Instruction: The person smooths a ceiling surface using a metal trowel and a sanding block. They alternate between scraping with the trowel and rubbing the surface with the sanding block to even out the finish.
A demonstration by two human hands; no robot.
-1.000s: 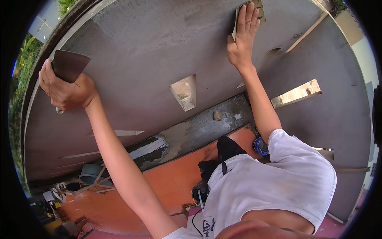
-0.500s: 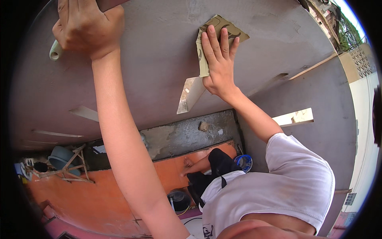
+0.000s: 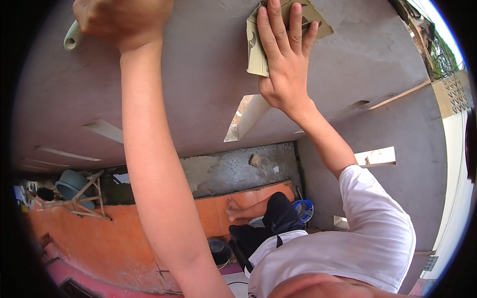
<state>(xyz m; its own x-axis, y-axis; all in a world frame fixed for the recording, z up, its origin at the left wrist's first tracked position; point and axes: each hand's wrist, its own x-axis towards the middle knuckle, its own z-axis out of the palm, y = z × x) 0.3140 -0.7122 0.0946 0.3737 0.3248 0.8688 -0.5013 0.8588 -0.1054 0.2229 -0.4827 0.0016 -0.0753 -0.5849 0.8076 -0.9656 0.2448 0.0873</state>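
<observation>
My left hand [image 3: 121,17] is closed on a scraper, whose pale tubular handle [image 3: 72,36] sticks out below the fist at the top left; the blade is out of view. My right hand [image 3: 285,62] lies flat with fingers spread on a khaki sheet of paper [image 3: 258,57], torn at its edges, against the grey plastered wall [image 3: 203,74]. Just below that hand is a slanted cut-out opening [image 3: 243,119] in the wall.
A grey side wall [image 3: 412,193] with openings stands at right. Below are an orange floor [image 3: 109,241], a wet cement strip [image 3: 223,169] with a small block, basins on a wooden frame [image 3: 79,191], a black bucket [image 3: 218,251] and a blue-rimmed bucket [image 3: 303,211].
The view has shifted. My left hand with the scraper has risen to the top edge, its blade leaving view. My right hand and paper have moved left along the wall, nearer the central opening.
</observation>
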